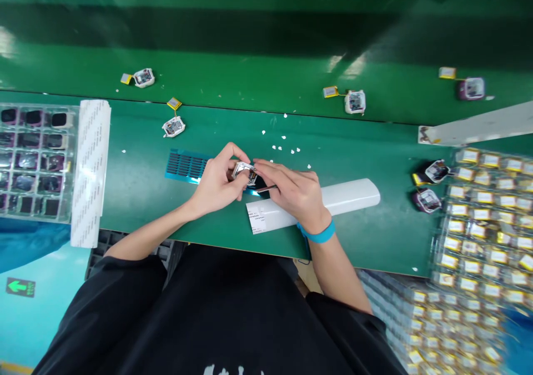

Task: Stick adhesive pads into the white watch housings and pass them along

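Pinching a small white watch housing [244, 171] between thumb and fingers [231, 151] of the left hand [216, 183], just above the green table [358, 219] at its middle. Gripping a thin pair of tweezers [266, 188] in the clenched fingers [266, 168] of the right hand [293, 191], tips touching the housing's edge. Wearing a blue wristband [318, 235] on the right wrist. Hovering over a teal sheet of small dark stickers [185, 165], partly hidden under the left hand, and resting against a long white tray [345, 197] lying just beside the right hand. Sitting farther out on the table: scattered white scraps [283, 147], another open housing with a yellow battery [174, 125], two dark housings [431, 186] near the right edge. Flanking the scene: a clear tray of dark watch screens [35, 161] and a white strip [89, 169] at the far left, stacked trays of yellow batteries [487, 219] at the right. Riding on the green conveyor belt [250, 80] beyond: three more housings with batteries, well apart.
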A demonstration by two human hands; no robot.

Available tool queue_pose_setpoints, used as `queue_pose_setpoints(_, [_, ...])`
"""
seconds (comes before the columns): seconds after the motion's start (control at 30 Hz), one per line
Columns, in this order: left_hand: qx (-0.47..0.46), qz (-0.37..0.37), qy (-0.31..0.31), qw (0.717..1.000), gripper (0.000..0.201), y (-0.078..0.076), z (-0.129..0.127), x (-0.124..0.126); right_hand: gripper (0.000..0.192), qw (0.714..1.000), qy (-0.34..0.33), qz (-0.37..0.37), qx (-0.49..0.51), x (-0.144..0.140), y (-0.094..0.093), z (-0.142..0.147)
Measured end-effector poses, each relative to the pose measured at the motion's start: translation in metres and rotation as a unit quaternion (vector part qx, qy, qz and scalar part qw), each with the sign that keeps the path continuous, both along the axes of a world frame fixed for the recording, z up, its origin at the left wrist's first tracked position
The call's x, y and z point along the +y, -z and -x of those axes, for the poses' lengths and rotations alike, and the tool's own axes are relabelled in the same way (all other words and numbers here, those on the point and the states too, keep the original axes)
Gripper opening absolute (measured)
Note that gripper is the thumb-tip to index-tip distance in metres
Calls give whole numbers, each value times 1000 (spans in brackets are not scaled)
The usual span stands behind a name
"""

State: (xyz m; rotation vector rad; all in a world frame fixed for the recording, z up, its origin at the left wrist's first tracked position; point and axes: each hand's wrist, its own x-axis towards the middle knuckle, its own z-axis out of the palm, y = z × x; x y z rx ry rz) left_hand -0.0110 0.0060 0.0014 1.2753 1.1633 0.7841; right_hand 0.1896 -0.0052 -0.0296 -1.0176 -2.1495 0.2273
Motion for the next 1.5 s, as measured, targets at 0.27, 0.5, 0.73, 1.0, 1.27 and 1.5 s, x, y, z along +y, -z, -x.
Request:
queue_pose_setpoints(0.27, [7,-125,-39,991,18,4,-6,-13,40,994,32,-53,-95,-9,-5,2])
queue_pose_setpoints(0.5, [14,-192,-9,981,19,1,-1,-9,24,984,37,125,119,-4,-24,11])
queue_pose_setpoints(0.73, [-5,-146,29,989,17,4,-6,-13,38,910,19,357,212,5,-26,8])
queue_pose_setpoints(1.0, [17,-125,4,992,11,-13,-13,-28,43,881,22,394,262,-1,-40,-2])
queue_pose_setpoints(1.27, [161,-370,174,898,9,-2,12,-85,59,875,127,333,327,-49,-40,-25])
queue_pose_setpoints(1.5, [196,-353,307,862,14,16,39,-75,46,851,126,439,259,-71,-19,-24])
